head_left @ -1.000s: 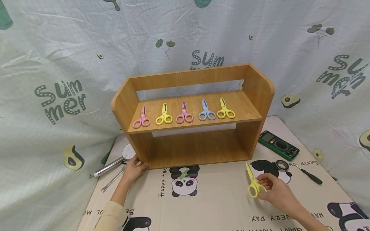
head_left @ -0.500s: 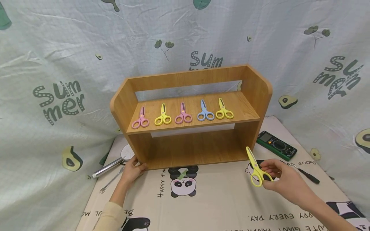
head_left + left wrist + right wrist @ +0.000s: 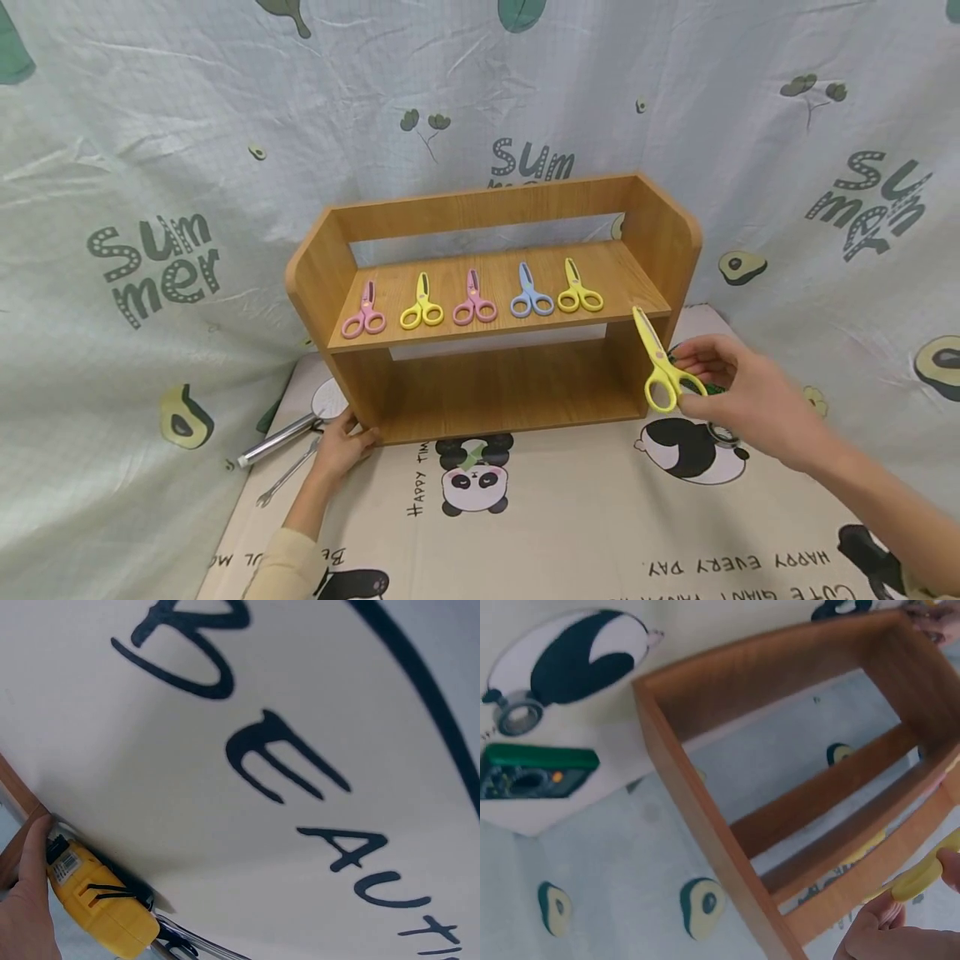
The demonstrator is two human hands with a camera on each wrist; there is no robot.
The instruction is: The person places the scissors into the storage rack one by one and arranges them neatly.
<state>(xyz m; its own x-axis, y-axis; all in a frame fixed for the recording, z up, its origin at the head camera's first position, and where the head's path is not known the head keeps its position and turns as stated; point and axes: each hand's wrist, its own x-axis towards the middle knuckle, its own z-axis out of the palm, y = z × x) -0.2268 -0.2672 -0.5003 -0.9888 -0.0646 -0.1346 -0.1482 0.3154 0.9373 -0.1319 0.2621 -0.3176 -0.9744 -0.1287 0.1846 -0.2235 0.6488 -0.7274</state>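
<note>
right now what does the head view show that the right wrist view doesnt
Only the head view shows the five scissors lined up on the upper shelf, among them the blue scissors, plus the left hand touching the wooden rack's lower left corner and the silver tube beside it. Only the right wrist view shows the tape roll clear of the hand. Both show the wooden rack, the green multimeter, and the right hand holding the yellow scissors.

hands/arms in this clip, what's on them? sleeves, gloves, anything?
Both hands are bare, no gloves. The left hand comes out of a cream long sleeve that ends near the wrist. The right hand and its forearm show no sleeve, rings or watch.
</note>
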